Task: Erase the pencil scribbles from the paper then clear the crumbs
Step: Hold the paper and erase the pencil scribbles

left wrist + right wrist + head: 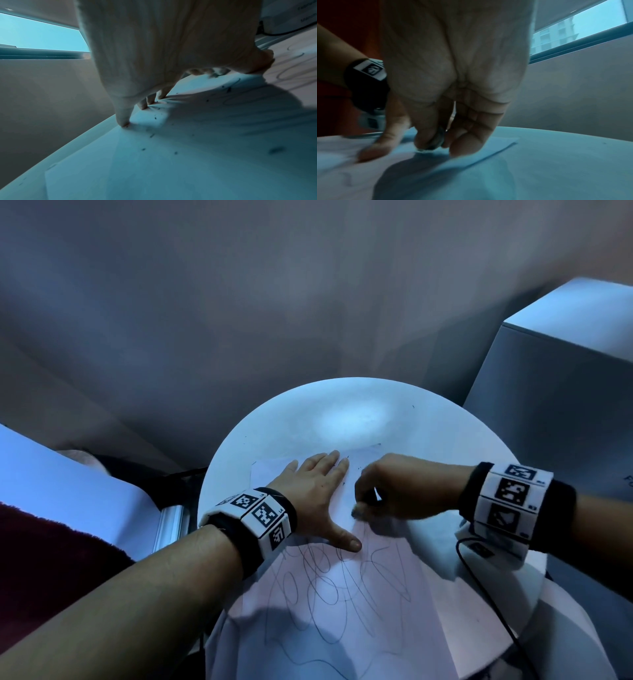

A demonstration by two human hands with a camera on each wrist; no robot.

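Observation:
A white sheet of paper (342, 611) lies across a round white table (308, 419), with looping pencil scribbles (329, 587) on its near half. My left hand (318, 491) lies flat on the paper's far part, fingers straight and thumb spread, pressing it down. My right hand (370, 501) pinches a small dirty eraser (435, 140) between thumb and fingers, its end on the paper just right of the left thumb. Dark eraser crumbs (154, 129) are scattered over the paper by the left fingertips (124, 123). The paper wrinkles slightly under those fingers.
A grey box-like unit (555, 378) stands at the right behind the table. A black cable (486, 587) runs over the table's right side. A dark red cushion (44, 570) and a pale ledge (68, 491) lie left. A window (580, 31) is in the wall.

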